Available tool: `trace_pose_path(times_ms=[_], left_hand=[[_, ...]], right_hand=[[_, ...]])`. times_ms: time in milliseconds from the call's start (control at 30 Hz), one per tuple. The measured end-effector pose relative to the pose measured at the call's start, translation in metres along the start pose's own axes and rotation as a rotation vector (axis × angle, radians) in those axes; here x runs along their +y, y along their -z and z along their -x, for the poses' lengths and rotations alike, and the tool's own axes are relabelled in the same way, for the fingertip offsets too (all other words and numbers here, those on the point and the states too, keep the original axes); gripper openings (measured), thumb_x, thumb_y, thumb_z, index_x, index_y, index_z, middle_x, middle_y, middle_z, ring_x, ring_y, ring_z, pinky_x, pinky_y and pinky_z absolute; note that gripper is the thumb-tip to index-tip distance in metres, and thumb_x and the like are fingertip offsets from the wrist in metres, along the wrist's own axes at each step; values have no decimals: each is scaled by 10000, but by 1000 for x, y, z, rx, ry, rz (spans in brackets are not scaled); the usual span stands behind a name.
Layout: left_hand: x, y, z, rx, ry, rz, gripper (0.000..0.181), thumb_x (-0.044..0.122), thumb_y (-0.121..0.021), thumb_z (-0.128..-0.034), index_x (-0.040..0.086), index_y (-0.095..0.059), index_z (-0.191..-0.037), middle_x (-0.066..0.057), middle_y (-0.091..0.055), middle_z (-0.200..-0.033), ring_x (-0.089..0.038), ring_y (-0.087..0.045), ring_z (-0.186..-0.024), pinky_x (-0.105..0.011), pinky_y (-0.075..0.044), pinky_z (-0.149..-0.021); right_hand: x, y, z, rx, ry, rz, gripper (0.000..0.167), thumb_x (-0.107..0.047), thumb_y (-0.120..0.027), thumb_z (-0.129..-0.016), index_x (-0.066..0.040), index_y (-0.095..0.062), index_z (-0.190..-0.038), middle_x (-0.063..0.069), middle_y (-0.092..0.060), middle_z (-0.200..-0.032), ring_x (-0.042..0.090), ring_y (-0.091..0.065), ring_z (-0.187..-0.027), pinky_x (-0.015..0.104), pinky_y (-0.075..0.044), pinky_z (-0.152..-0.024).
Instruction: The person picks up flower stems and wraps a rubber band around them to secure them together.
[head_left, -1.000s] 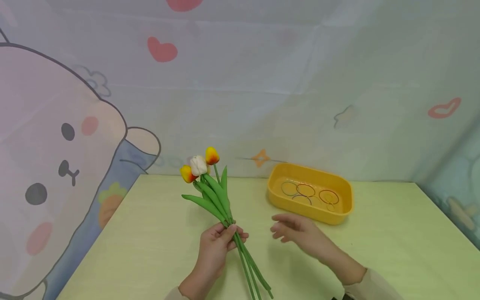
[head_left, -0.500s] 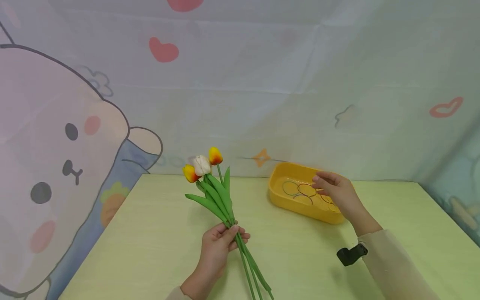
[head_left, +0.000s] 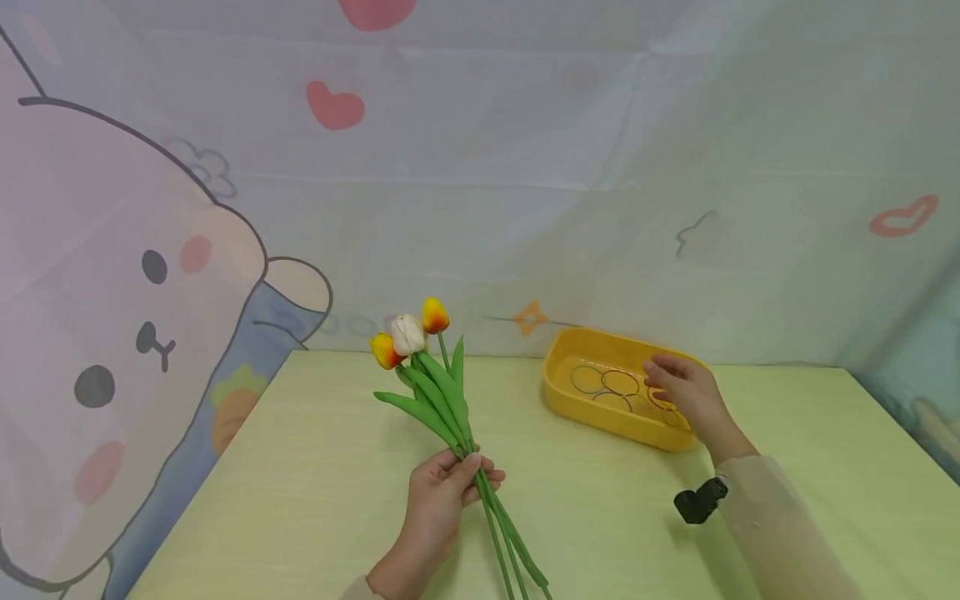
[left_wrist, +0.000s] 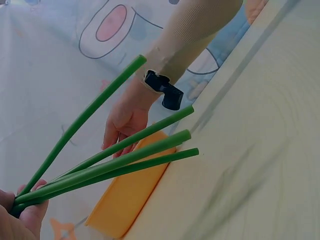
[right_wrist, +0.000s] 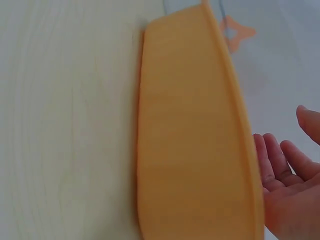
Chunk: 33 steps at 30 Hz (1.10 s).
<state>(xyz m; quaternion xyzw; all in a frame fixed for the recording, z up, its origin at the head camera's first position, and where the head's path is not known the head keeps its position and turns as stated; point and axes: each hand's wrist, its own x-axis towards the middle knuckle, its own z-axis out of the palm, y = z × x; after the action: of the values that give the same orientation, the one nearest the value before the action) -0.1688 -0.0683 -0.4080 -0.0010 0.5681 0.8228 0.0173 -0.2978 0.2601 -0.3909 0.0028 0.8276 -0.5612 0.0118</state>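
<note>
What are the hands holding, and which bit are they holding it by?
The left hand grips the tulips by their stems, close to the leaves. The right hand holds nothing.

Head view: from above, forward and down over the table (head_left: 322, 467) to the cloth (head_left: 510, 125), the widest view.
Left wrist view: tilted, close to the stems (left_wrist: 125, 159), facing past them toward the tray (left_wrist: 132, 195) and right hand (left_wrist: 129, 117).
Right wrist view: turned sideways, close against the tray's outside.
Shared by all three: tray, right hand, table, cloth.
</note>
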Motion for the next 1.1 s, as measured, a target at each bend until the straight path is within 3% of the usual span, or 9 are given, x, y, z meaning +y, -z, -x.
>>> trace_pose_path(times_ms=[133, 267, 533, 767, 900, 1100], left_hand=[[0, -1, 0, 8, 4, -2, 178, 12, -502, -988, -131, -554, -1082, -11, -673, -821, -122, -705, -788, -276, -583, -797], [0, -1, 1, 10, 10, -6, 186, 20, -506, -989, -130, -551, -1090, -10, -675, -823, -122, -705, -791, -275, -582, -798], [1, -2, 0, 12, 9, 5, 180, 15, -497, -992, -123, -551, -1094, -3, -676, -821, -118, -704, -792, -277, -583, -797], [1, -1, -1, 21, 13, 15, 172, 25, -507, -990, -110, -553, -1087, -2, -673, -819, -122, -703, -794, -282, -581, -806], [-1, 0, -3, 21, 21, 17, 161, 35, -515, -989, -95, -564, -1070, -2, -677, -818, -120, -705, -792, -278, -580, -808], [-1, 1, -4, 17, 28, 14, 167, 38, -510, -992, -93, -566, -1079, 4, -676, -819, -116, -703, -795, -270, -578, -807]], right_hand=[[6, -1, -7, -20, -38, 22, 646, -371, -474, -1016, 75, -313, -1455, 278, -416, -1429, 322, -539, -1195, 442, -461, -1027], [10, -3, -13, -35, -69, 51, 681, -405, -495, -1000, 87, -327, -1441, 286, -422, -1417, 384, -498, -1224, 464, -461, -1027], [12, -1, -22, -72, -77, 141, 657, -384, -531, -991, 95, -373, -1411, 281, -491, -1365, 390, -513, -1197, 430, -497, -986], [14, 2, -31, -111, -131, 138, 647, -341, -578, -973, 84, -375, -1417, 276, -461, -1378, 368, -515, -1181, 434, -484, -1001], [17, 7, -37, -136, -110, 176, 614, -290, -582, -976, 104, -384, -1403, 303, -451, -1374, 368, -521, -1155, 395, -514, -931], [17, 12, -44, -146, -76, 274, 543, -214, -623, -951, 146, -457, -1322, 317, -552, -1237, 282, -569, -929, 304, -516, -742]])
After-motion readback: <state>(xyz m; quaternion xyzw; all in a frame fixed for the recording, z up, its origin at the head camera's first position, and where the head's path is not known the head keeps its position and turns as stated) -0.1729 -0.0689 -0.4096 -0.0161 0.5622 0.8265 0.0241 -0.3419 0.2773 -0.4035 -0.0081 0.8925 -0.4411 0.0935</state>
